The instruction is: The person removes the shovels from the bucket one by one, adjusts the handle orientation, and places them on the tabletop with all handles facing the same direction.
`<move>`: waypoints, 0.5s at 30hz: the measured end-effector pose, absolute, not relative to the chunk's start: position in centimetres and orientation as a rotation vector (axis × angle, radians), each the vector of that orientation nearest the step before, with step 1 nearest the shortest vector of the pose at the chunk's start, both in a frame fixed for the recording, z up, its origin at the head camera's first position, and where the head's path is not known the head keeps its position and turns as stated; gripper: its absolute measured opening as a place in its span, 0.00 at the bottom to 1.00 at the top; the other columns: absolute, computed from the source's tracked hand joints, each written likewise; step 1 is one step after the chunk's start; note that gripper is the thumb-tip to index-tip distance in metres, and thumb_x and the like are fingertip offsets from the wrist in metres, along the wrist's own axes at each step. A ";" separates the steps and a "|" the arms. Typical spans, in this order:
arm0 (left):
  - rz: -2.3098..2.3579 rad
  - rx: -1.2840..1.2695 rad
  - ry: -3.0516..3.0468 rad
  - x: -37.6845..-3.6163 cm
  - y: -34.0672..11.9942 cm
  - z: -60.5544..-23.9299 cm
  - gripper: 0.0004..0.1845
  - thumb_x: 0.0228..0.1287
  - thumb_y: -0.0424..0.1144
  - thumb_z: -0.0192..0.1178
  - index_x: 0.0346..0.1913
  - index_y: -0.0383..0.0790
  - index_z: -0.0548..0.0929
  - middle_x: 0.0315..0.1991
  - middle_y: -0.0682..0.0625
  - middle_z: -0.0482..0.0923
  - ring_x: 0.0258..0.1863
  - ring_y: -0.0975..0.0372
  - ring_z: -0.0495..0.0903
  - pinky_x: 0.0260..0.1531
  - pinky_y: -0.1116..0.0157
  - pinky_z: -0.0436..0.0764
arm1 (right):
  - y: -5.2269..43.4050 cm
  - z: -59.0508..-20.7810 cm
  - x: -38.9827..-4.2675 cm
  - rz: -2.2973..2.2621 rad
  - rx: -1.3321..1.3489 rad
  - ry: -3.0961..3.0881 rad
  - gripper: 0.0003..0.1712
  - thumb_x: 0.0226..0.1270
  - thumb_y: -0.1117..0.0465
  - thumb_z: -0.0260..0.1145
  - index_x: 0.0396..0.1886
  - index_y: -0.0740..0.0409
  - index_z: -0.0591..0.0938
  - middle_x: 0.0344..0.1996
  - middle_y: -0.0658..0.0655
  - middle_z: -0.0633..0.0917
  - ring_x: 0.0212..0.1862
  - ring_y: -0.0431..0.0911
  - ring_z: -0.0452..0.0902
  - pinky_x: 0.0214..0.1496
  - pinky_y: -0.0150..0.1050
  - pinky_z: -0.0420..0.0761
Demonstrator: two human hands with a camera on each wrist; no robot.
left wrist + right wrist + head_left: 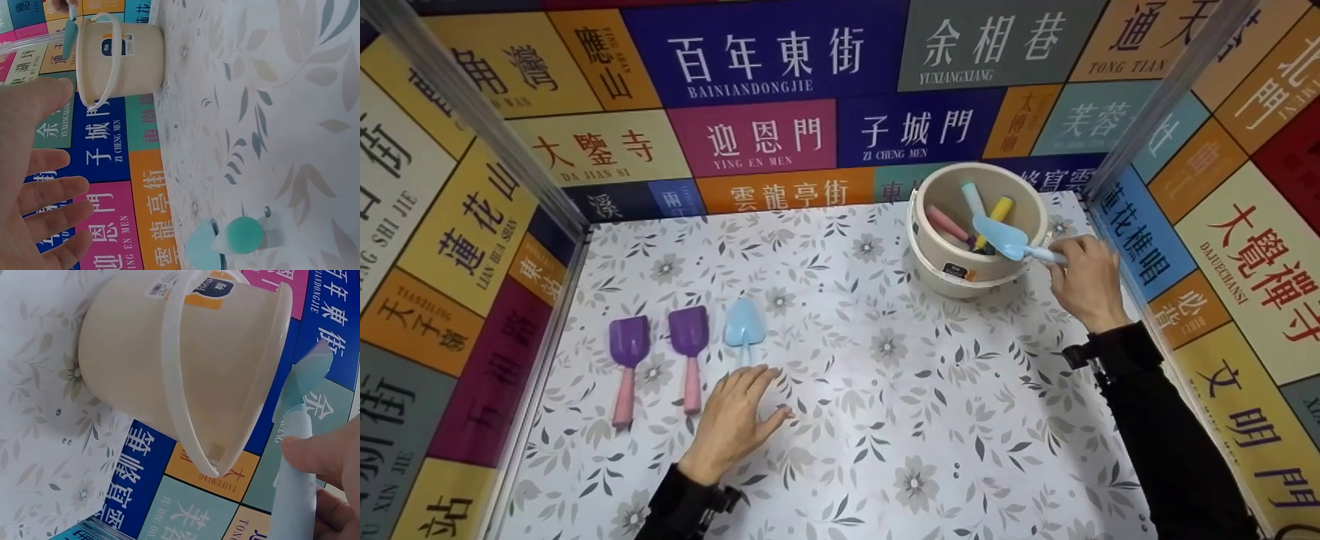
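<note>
Behind bucket [960, 274]: "ZI CHENG MEN" panel [919, 129].

Recording booth: sign-papered walls [780, 90]

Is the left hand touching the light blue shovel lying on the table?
Cannot tell. In the head view the left hand's fingertips reach the handle end of the light blue shovel and hide it; the left wrist view shows no contact.

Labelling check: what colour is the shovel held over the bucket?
Light blue plastic toy shovel, gripped by the right hand; clearest in the head view.
</note>
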State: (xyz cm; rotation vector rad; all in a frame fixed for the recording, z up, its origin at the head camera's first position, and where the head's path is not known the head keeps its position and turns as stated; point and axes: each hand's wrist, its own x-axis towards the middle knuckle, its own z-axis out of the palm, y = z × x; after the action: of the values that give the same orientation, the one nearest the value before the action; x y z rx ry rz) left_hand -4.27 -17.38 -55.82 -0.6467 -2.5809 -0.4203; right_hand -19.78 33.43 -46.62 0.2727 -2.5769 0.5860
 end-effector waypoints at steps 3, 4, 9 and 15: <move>-0.472 -0.628 -2.535 -4.5 -17.4 -55.5 0.32 0.52 0.46 0.79 0.59 0.34 0.84 0.54 0.39 0.86 0.53 0.46 0.84 0.53 0.49 0.85 | 33.4 -46.8 -19.3 0.590 0.293 -2.539 0.12 0.60 0.76 0.70 0.44 0.74 0.82 0.42 0.77 0.82 0.46 0.75 0.76 0.51 0.69 0.70; -0.499 -0.622 -2.519 -4.6 -17.4 -55.3 0.32 0.52 0.45 0.79 0.59 0.33 0.83 0.54 0.38 0.86 0.53 0.46 0.84 0.53 0.48 0.85 | 33.3 -46.9 -19.2 0.588 0.305 -2.527 0.12 0.60 0.77 0.70 0.44 0.74 0.82 0.42 0.77 0.82 0.46 0.75 0.76 0.49 0.69 0.70; -0.712 -0.614 -2.428 -5.5 -16.5 -54.3 0.30 0.53 0.38 0.78 0.58 0.28 0.82 0.53 0.36 0.85 0.52 0.46 0.84 0.53 0.50 0.85 | 32.1 -47.1 -18.7 0.587 0.385 -2.476 0.12 0.59 0.76 0.72 0.43 0.73 0.82 0.41 0.75 0.82 0.46 0.73 0.76 0.48 0.68 0.71; -0.941 -0.593 -2.309 -7.0 -14.0 -52.7 0.28 0.55 0.34 0.77 0.59 0.27 0.82 0.51 0.35 0.86 0.49 0.46 0.85 0.49 0.51 0.88 | 29.0 -47.7 -17.7 0.634 0.559 -2.405 0.15 0.54 0.76 0.74 0.42 0.69 0.83 0.41 0.72 0.83 0.46 0.70 0.78 0.51 0.67 0.75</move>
State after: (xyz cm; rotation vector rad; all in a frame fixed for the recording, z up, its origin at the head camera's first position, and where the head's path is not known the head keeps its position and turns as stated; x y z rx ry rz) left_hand -6.96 -14.03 -52.69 -0.5931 -2.3094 -0.9407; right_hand -17.66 28.96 -47.73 0.5586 -2.4049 0.6340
